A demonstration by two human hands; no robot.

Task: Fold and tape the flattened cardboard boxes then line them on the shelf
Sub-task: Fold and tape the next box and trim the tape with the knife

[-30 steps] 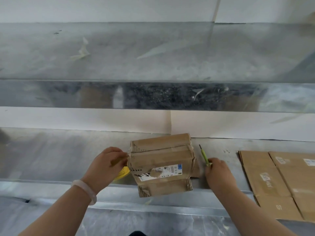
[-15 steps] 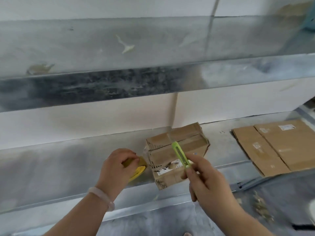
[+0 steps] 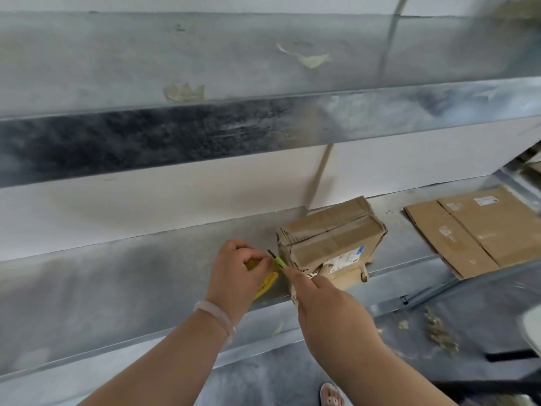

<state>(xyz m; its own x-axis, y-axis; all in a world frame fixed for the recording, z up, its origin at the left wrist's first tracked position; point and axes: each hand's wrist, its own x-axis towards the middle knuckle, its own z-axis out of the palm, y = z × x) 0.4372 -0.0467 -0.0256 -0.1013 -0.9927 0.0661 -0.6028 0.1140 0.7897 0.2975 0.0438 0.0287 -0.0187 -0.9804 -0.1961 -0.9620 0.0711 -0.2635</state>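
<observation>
A folded, taped cardboard box [image 3: 333,241] with a white label stands on the lower metal shelf [image 3: 131,276]. Just left of the box, my left hand [image 3: 237,273] grips a yellow tape roll [image 3: 266,281]. My right hand [image 3: 328,309] holds a green utility knife [image 3: 279,262], its tip at the tape between the roll and the box's left edge. Flattened cardboard boxes [image 3: 480,227] lie on the shelf to the right.
An upper metal shelf [image 3: 205,68] with tape scraps overhangs the work area. A white wall runs behind. Below are a grey floor with cardboard scraps [image 3: 439,332] and my slipper [image 3: 330,397]. A dark bar crosses the lower right corner.
My right hand brought the green knife from the box's right side across to its left edge, beside my left hand. The camera view swung left and tilted.
</observation>
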